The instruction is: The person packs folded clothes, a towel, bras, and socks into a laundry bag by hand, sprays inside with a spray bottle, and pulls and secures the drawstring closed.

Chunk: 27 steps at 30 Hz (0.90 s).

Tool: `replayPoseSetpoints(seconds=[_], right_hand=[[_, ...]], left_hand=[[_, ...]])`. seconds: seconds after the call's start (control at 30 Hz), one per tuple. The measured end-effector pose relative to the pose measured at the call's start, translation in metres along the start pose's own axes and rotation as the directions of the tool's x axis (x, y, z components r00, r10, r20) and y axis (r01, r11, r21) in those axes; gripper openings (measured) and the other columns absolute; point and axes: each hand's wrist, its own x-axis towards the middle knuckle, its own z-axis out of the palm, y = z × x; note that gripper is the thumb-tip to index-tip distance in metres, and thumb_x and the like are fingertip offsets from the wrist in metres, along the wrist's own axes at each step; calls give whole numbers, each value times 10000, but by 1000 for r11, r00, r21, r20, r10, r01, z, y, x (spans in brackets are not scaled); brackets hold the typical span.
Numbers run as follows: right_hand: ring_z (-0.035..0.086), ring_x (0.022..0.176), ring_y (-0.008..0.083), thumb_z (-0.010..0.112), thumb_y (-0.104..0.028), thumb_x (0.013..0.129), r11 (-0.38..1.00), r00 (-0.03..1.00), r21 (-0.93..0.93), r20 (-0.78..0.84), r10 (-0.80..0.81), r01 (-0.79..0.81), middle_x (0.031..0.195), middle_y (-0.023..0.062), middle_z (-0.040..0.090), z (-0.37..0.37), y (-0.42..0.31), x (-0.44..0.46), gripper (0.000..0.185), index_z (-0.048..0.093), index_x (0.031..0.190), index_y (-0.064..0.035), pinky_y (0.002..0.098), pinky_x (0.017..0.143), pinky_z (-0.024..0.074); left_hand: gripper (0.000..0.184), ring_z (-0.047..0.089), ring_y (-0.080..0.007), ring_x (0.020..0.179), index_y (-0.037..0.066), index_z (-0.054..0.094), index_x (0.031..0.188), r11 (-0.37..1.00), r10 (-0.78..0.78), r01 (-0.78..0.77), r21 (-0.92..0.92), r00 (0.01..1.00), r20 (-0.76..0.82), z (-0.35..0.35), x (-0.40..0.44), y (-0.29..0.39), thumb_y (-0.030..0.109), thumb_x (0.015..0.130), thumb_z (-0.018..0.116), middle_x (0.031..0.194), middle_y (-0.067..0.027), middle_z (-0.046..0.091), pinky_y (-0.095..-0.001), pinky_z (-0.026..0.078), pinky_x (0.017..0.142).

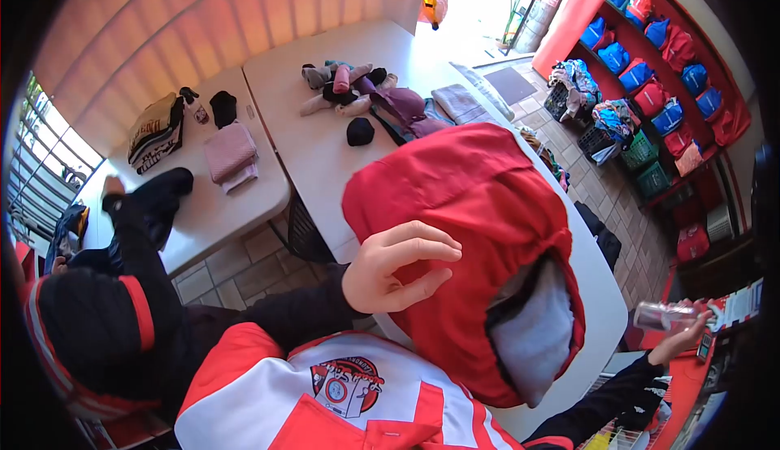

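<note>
A large red cloth laundry bag [455,198] lies on the white table in front of me. Its mouth faces me, and light grey fabric [532,328] shows inside. My left hand [402,267] hovers over the bag's near left side, fingers loosely bent and apart, holding nothing. Out to the far right, my right hand [686,338] grips a clear, shiny cylinder [662,317] above a cluttered red counter. Whether that is a roll of tape or a container, I cannot tell.
Socks [341,84] and a purple garment [400,109] lie on the white table [296,137]. A co-worker [89,312] handles dark clothing at the left table, near folded pink towels [231,156]. Red shelves [601,56] with bagged laundry and baskets [597,141] stand at right.
</note>
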Motion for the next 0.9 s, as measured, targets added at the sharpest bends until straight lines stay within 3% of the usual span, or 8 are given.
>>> replayPoseSetpoints(seconds=[0.1,0.17,0.2,0.27,0.47,0.63,0.7,0.9], right_hand=[[497,965,233,381,-488,888,976,941,201,305,-147,88,980,133,522,62,-35,-30,570,448,1152,14,350,907,388],[441,1035,238,338,-488,901,923,686,367,701,-195,-113,1071,137,469,103,-58,-42,592,427,1183,25,341,918,380],[410,1069,241,321,-485,907,823,416,391,884,-213,-411,1113,136,440,122,-75,-51,600,414,1201,29,335,930,369],[420,1017,231,345,-471,900,886,389,390,878,-277,-251,1127,111,434,165,-94,-63,610,344,1271,13,354,936,333],[466,924,209,391,-477,878,898,364,367,892,-266,-241,1111,91,461,273,-112,-76,663,243,1316,-2,353,827,367],[504,663,132,386,-428,909,980,403,79,903,-148,182,916,55,517,377,-81,-106,541,362,1249,-8,282,635,444],[518,611,120,392,-451,899,996,437,-47,896,75,-73,859,35,530,425,-79,-129,546,396,1223,-12,275,585,461],[577,557,157,518,-592,772,881,208,-423,861,464,-214,755,48,561,587,2,-183,571,519,1006,-71,285,518,467]], left_hand=[[234,610,-168,784,28,604,941,997,-77,76,-29,997,-8,-32,-7,-21,-57,723,615,908,-94,593,-238,483,653],[224,608,-166,776,27,604,931,994,-100,99,-54,995,-16,-47,-8,-30,-58,724,615,902,-91,593,-235,480,645],[214,606,-164,768,26,604,920,991,-117,115,-68,993,-28,-55,-8,-34,-59,724,615,896,-88,594,-232,478,637],[198,603,-160,755,24,603,905,989,-131,128,-77,991,-36,-65,-9,-42,-61,726,614,887,-83,595,-227,474,626],[206,599,-171,745,18,590,926,982,-185,187,5,978,-98,-78,-21,-63,-60,735,592,867,-88,579,-244,483,643],[184,572,-111,702,40,605,921,873,-483,469,-137,871,-94,-104,-27,-101,-29,751,590,832,-51,590,-218,441,603],[171,568,-103,700,39,606,918,869,-494,482,-114,861,-123,-115,-22,-125,-18,758,585,827,-48,587,-214,436,596],[284,593,-144,777,30,537,1030,762,-637,647,20,756,-151,-149,-38,-258,50,757,610,910,-80,569,-246,480,609]])
